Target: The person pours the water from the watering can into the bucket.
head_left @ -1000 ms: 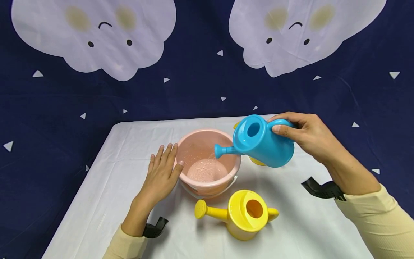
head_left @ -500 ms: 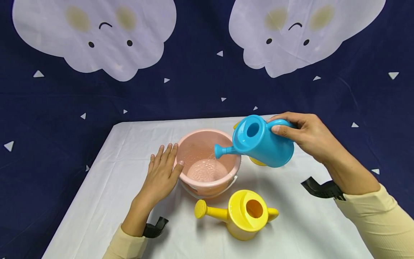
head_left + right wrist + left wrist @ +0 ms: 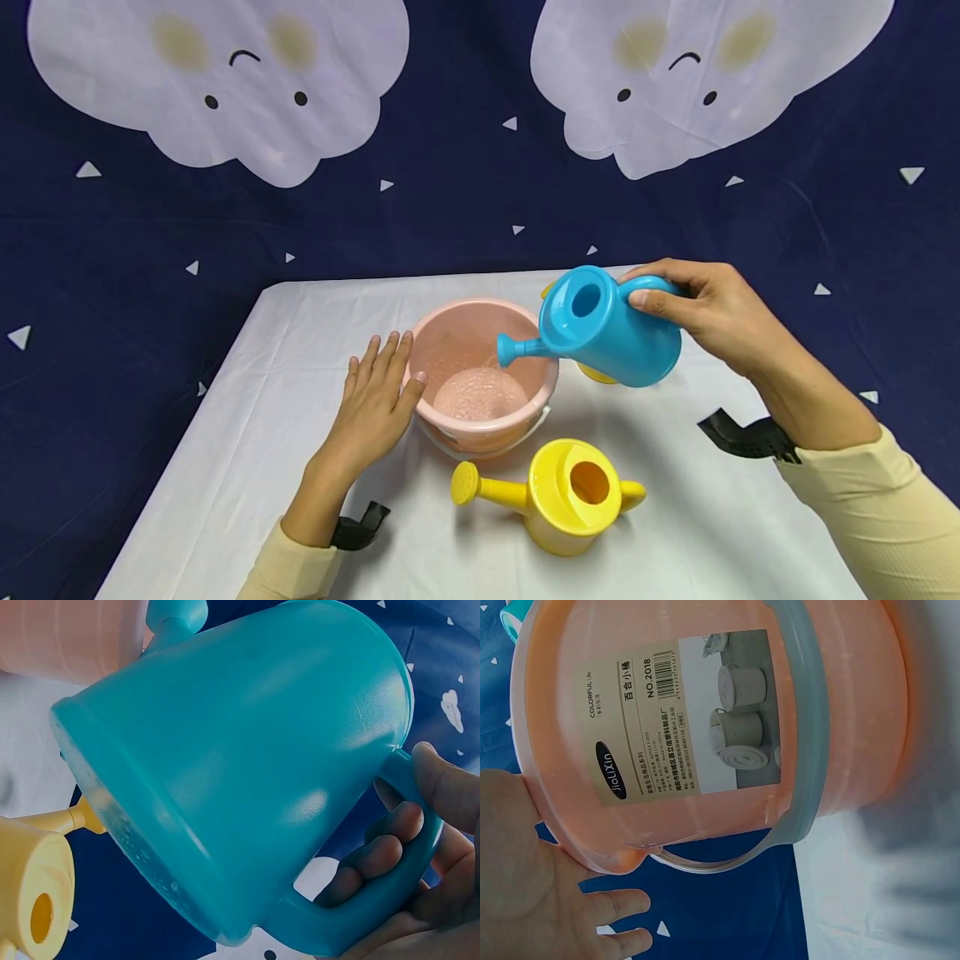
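My right hand grips the handle of a blue watering can, fingers curled round it in the right wrist view. The can is tilted left, its spout over the mouth of a pink bucket. Thin streams of water fall from the spout, and rippling water covers the bucket's bottom. With fingers straight, my left hand rests against the bucket's left rim. In the left wrist view, a paper label and a grey carrying handle show on the bucket's side.
A yellow watering can stands in front of the bucket, spout pointing left. Another yellow object is mostly hidden behind the blue can. A white cloth covers the table, and a dark blue cloth with clouds hangs behind it.
Both hands and the blue watering can stay nearly still. Water keeps running from the spout, and the ripples in the bucket shift.
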Available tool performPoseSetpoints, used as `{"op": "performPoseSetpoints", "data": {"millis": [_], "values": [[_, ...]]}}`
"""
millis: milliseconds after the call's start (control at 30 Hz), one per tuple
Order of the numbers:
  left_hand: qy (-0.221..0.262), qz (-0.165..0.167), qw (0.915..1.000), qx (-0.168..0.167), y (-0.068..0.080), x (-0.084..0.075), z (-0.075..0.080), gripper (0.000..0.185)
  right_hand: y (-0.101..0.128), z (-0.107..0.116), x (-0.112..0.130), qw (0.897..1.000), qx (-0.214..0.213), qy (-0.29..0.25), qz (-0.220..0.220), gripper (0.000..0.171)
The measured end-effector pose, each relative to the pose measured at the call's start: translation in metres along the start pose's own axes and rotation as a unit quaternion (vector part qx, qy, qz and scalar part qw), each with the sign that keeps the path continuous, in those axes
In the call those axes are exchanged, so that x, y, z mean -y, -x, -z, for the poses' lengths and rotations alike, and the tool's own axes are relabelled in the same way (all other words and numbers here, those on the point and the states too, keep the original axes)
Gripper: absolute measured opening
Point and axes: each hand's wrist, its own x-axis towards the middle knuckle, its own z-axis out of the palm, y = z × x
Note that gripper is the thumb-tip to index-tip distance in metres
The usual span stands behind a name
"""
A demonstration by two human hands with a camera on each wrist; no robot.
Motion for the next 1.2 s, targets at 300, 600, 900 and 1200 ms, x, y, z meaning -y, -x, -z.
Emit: {"op": "performPoseSetpoints", "data": {"millis": [300,600,900,1200], "values": [[-0.002,-0.001,1.0000,0.000,-0.0013,0.0013,-0.0013,0.063,-0.0001,0.0003,0.0014,1.000,0.004,-0.009,0.014,0.027],[-0.002,-0.001,1.0000,0.002,-0.0010,0.0009,-0.0004,0.063,-0.0003,0.0006,0.0018,1.000,0.004,-0.007,0.016,0.027],[-0.004,0.001,1.0000,0.003,-0.0013,0.0007,-0.0004,0.063,0.0001,0.0005,0.0010,1.000,0.003,-0.003,0.016,0.028],[-0.003,0.003,1.0000,0.004,-0.0003,0.0000,0.0000,0.063,0.0008,0.0004,0.0003,1.000,0.003,-0.005,0.016,0.028]]}}
